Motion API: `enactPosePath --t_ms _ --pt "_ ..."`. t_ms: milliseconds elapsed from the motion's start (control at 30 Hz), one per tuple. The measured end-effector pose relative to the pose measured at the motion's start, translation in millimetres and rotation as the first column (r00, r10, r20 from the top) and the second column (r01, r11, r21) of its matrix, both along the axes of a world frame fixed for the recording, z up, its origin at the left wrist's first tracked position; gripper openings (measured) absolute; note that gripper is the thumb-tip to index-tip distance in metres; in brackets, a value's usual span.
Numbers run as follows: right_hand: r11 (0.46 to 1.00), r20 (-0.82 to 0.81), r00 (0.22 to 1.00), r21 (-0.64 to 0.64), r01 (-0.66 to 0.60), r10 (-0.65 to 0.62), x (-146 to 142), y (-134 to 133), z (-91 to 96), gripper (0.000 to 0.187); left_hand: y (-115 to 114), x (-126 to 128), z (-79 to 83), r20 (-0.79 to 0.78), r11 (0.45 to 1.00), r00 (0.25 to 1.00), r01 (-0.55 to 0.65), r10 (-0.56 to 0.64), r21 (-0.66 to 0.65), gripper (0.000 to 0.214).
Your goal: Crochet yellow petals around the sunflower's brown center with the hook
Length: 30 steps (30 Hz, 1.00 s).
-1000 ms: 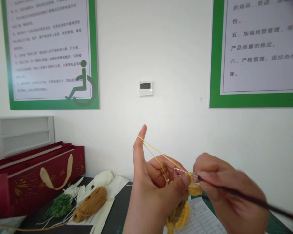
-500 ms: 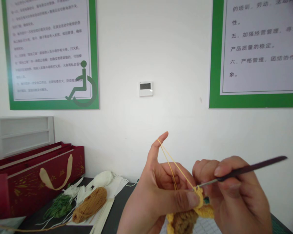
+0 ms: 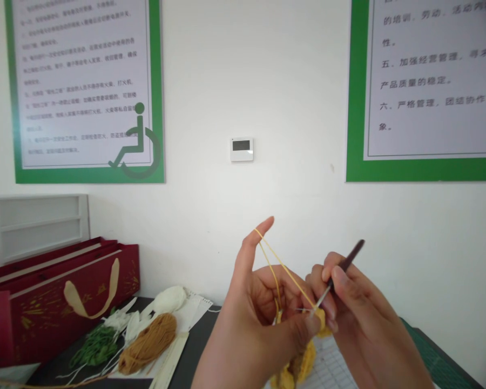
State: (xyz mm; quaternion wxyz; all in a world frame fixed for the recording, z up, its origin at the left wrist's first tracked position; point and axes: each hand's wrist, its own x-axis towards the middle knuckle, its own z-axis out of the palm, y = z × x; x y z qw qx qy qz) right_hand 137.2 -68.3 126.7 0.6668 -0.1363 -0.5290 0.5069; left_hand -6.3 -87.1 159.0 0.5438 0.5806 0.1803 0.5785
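White wall, hook work up front. L hand pinches yellow crochet, yarn strung over raised index; R hand grips dark crochet hook, handle tipped up.

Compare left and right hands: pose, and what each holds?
The left hand raises its index finger with yellow yarn strung over it; the right hand curls around a dark crochet hook. The left thumb holds the yellow crocheted piece; the right grips only the hook. Both meet at that piece.
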Motion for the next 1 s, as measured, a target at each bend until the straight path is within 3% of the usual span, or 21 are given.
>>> enactPosePath --t_ms 133,233,300,533,1000 --pt "0.947 0.089 0.967 0.242 0.212 -0.239 1.3 3.4 -2.3 0.014 -2.4 1.0 3.3 0.03 0.998 0.998 -0.059 0.06 -0.018 0.119" --pt "0.894 0.067 0.94 0.338 0.295 -0.335 2.3 5.7 -4.6 0.008 0.2 1.5 1.0 0.049 0.998 0.997 -0.06 0.062 -0.033 0.114" --pt "0.889 0.034 0.938 0.333 0.314 -0.344 2.7 6.6 -6.0 0.008 3.8 1.4 -2.8 0.051 0.998 0.997 -0.053 0.055 -0.023 0.11" --pt "0.95 -0.009 0.967 0.184 0.251 -0.254 5.2 9.1 -8.9 0.016 7.0 2.5 -6.4 0.014 0.998 0.999 -0.05 0.05 -0.031 0.102" --pt "0.944 0.025 0.96 0.189 0.271 -0.28 5.0 14.0 -7.6 0.017 4.3 3.3 -2.6 0.029 0.993 0.994 -0.102 0.104 -0.066 0.092"
